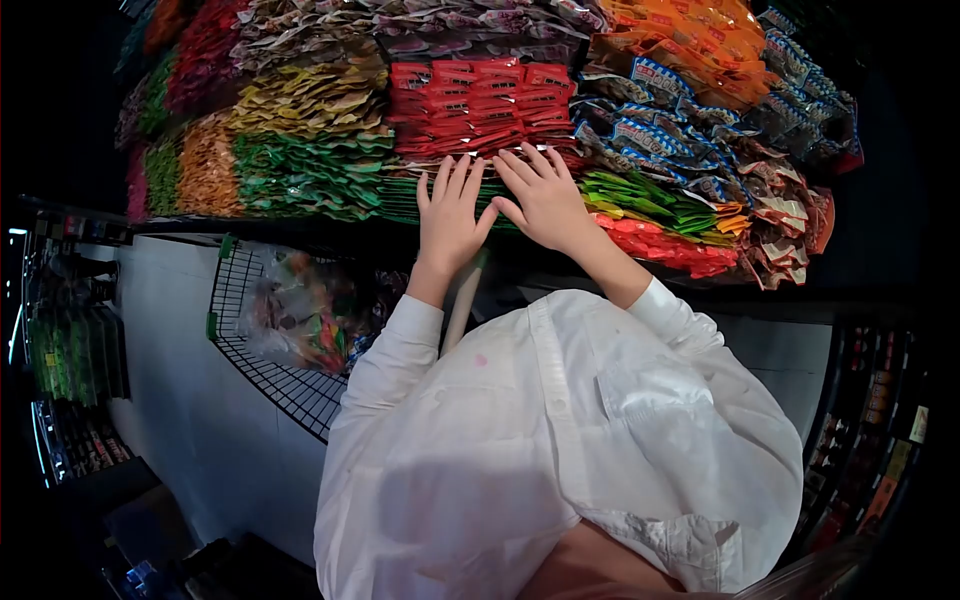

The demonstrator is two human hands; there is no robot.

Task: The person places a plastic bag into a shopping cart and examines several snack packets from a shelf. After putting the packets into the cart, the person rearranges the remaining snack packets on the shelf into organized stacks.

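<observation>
Both my hands lie flat on a shelf of packed snack packets. My left hand [450,215] rests with fingers spread on a row of green packets [400,195], fingertips reaching the lower edge of the red packets [480,105]. My right hand [545,195] lies beside it, fingers apart, pressing on the same green and red rows. The thumbs almost touch. Neither hand closes around a packet. My white shirt sleeves [390,350] fill the lower middle of the view.
A wire shopping cart [255,345] with a clear bag of colourful packets [305,310] stands at my left. Blue-white packets [650,130], orange packets [690,35] and yellow-green packets [300,100] crowd the shelf. Dark shelving lines both sides of a pale floor.
</observation>
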